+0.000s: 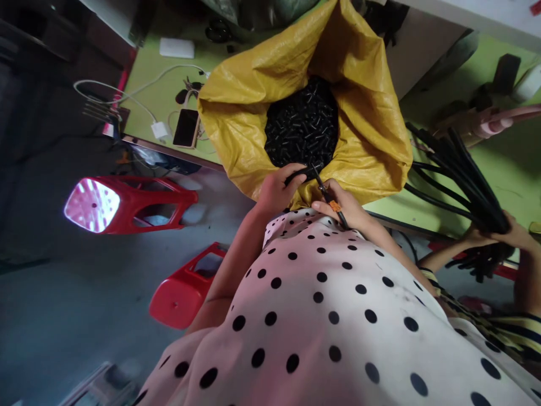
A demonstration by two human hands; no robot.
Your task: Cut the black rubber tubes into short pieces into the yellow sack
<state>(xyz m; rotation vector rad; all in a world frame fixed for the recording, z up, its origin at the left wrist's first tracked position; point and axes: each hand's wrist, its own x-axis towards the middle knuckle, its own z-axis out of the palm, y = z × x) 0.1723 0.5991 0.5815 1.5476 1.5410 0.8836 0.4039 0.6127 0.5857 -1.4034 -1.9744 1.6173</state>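
Note:
My left hand (279,190) is closed around a piece of black tubing (298,175), whose end points over the near edge of the yellow woven sack (249,121). A black-handled cutter (333,206) with an orange patch lies in my right hand (349,206), its blades up against the end of the tubing. Whether the blades are open or closed is too small to tell. Inside the sack, just beyond both hands, is a heap of short black tube pieces (302,124).
A co-worker's hands (513,232) grip a bundle of long black tubes (469,175) on the right. The green table (143,84) carries a phone (186,128), a white charger (159,130) with cable, and a white box (176,48). Red stools (181,296) lie to the left.

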